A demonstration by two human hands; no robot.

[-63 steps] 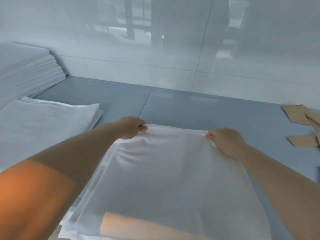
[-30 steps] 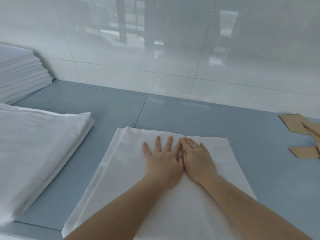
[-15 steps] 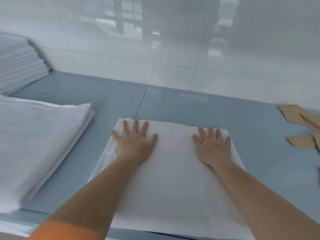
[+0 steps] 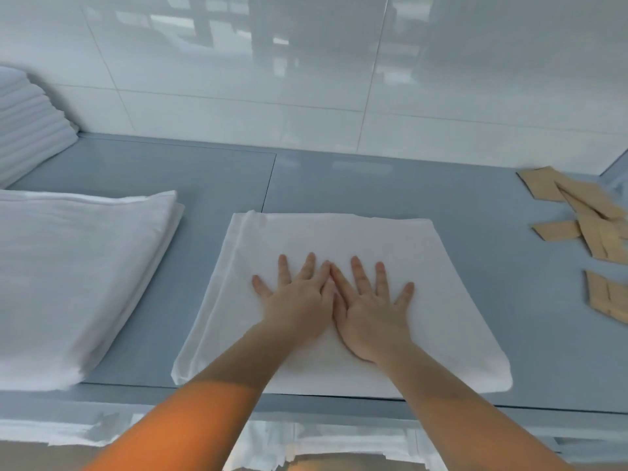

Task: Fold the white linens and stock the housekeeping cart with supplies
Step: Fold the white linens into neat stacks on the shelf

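Observation:
A folded white linen (image 4: 441,317) lies flat on the grey-blue table (image 4: 204,171), straight in front of me. My left hand (image 4: 297,300) and my right hand (image 4: 368,307) press on its middle side by side, palms down, fingers straight and spread, index fingers touching. Neither hand grips the cloth. The linen's near edge lies close to the table's front edge.
A larger folded white sheet (image 4: 74,266) lies to the left. A stack of folded white linens (image 4: 27,120) stands at the far left by the tiled wall (image 4: 306,79). Several brown paper pieces (image 4: 584,212) lie at the right. More white cloth (image 4: 289,443) shows below the table's front edge.
Half a second ago my hands lay apart near the linen's far corners. They have slid back together to its middle, and the view has tilted down a little.

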